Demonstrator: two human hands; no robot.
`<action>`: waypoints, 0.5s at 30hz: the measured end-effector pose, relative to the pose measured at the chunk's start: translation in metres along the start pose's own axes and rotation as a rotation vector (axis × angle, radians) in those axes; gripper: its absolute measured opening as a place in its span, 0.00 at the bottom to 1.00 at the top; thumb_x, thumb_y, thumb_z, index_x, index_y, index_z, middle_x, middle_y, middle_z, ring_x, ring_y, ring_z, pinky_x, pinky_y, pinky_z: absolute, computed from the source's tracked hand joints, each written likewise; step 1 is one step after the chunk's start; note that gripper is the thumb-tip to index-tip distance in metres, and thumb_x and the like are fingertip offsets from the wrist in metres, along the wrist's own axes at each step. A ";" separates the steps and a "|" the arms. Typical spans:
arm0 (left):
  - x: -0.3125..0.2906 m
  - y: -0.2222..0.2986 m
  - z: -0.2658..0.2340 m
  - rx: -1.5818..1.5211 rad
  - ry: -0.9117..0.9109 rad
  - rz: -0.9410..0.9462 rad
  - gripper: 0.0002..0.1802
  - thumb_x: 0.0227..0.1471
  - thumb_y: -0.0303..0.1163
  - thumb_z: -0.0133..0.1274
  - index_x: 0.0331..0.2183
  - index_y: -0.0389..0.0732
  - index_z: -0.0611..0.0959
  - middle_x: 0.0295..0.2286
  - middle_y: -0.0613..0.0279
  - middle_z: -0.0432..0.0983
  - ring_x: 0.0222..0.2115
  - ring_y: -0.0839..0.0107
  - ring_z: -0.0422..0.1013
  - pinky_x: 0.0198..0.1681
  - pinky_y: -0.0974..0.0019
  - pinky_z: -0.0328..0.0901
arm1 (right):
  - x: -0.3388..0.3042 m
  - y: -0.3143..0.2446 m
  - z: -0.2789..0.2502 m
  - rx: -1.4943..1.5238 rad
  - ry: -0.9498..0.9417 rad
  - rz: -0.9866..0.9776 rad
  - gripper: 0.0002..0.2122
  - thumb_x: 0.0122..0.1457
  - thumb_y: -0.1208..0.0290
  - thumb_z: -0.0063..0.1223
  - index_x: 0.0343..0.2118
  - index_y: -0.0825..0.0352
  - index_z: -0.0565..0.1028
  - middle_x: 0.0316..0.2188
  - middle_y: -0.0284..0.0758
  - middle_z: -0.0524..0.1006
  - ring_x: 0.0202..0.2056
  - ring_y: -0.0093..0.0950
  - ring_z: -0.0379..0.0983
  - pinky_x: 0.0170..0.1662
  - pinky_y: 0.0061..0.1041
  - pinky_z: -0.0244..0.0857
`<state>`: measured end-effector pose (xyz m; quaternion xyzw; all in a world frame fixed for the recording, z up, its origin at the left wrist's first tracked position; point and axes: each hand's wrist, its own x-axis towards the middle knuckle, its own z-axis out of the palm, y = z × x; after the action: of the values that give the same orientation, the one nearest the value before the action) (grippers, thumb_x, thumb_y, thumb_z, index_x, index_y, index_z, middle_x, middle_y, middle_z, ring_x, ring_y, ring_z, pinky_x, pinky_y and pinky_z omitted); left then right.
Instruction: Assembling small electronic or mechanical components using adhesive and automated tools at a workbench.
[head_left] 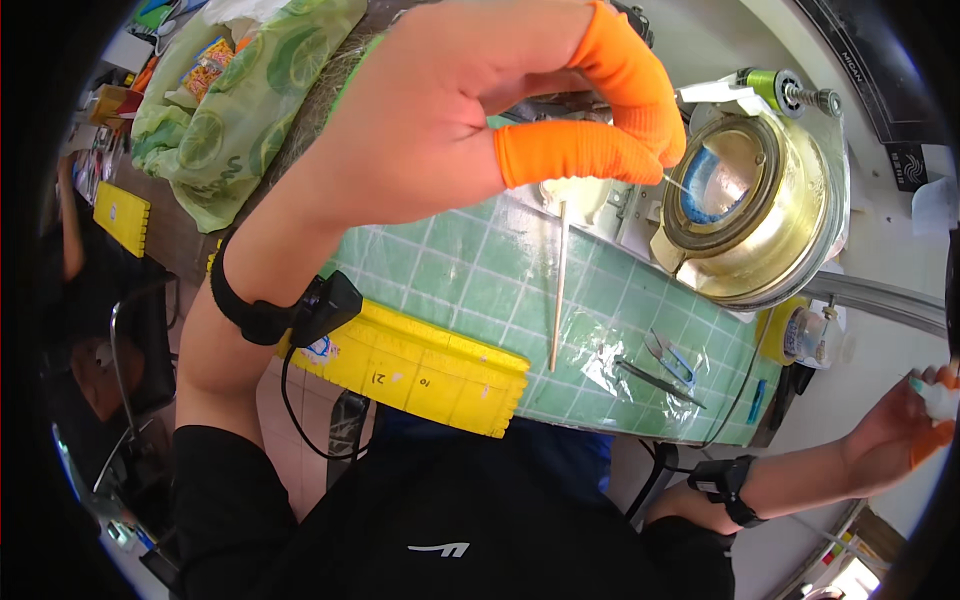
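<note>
My left hand (pixel 430 120) reaches across the top middle, orange finger covers on its thumb and forefinger. Those two fingertips are closed on a thin, pale, needle-like piece (pixel 673 181), which points at the round brass fixture (pixel 800 220). Inside the fixture's ring shows a blue-rimmed, shiny metal face (pixel 715 190). At the far right edge my right hand (pixel 895 415) is held out from the bench, its fingers closed round a soft white wad (pixel 938 400). The picture's rim cuts off part of that hand and wad.
A green tiled mat (pixel 450 260) under clear film carries a wooden stick (pixel 560 300), dark tweezers (pixel 660 384) and a blue-handled tool (pixel 680 365). Yellow notched strips (pixel 420 365) line the front edge. A green patterned bag (pixel 250 110) lies far left; another person's arm (pixel 70 220) shows there.
</note>
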<state>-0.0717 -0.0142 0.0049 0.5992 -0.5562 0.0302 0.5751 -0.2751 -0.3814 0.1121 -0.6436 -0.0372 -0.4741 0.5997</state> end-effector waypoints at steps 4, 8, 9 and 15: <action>-0.006 -0.016 0.007 -0.270 0.100 0.001 0.09 0.53 0.23 0.65 0.37 0.34 0.84 0.37 0.58 0.81 0.35 0.71 0.77 0.39 0.70 0.70 | -0.023 0.014 0.132 0.097 0.146 0.222 0.40 0.67 0.44 0.48 0.73 0.57 0.44 0.29 0.46 0.78 0.18 0.31 0.67 0.43 0.29 0.75; -0.001 -0.006 -0.001 -0.062 0.020 0.073 0.08 0.53 0.24 0.66 0.36 0.35 0.84 0.36 0.59 0.81 0.34 0.71 0.77 0.38 0.69 0.71 | 0.007 0.073 0.152 0.243 -0.886 -0.125 0.23 0.73 0.58 0.44 0.37 0.79 0.78 0.30 0.43 0.79 0.20 0.24 0.68 0.26 0.15 0.62; -0.002 -0.007 0.001 -0.086 0.037 0.068 0.09 0.52 0.24 0.66 0.36 0.35 0.84 0.36 0.59 0.81 0.34 0.70 0.77 0.38 0.69 0.71 | 0.006 0.074 0.154 0.245 -0.889 -0.123 0.23 0.73 0.58 0.44 0.37 0.79 0.78 0.30 0.43 0.79 0.20 0.24 0.68 0.26 0.15 0.62; 0.001 -0.008 0.003 -0.081 0.050 0.159 0.09 0.51 0.24 0.67 0.35 0.35 0.83 0.35 0.59 0.81 0.34 0.68 0.77 0.39 0.68 0.70 | -0.020 0.073 0.171 0.207 -0.826 -0.040 0.23 0.72 0.56 0.44 0.39 0.79 0.77 0.31 0.44 0.78 0.21 0.25 0.68 0.29 0.17 0.63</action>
<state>-0.0677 -0.0195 -0.0006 0.5283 -0.5883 0.0683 0.6084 -0.1442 -0.2529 0.0736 -0.7151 -0.3342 -0.1815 0.5866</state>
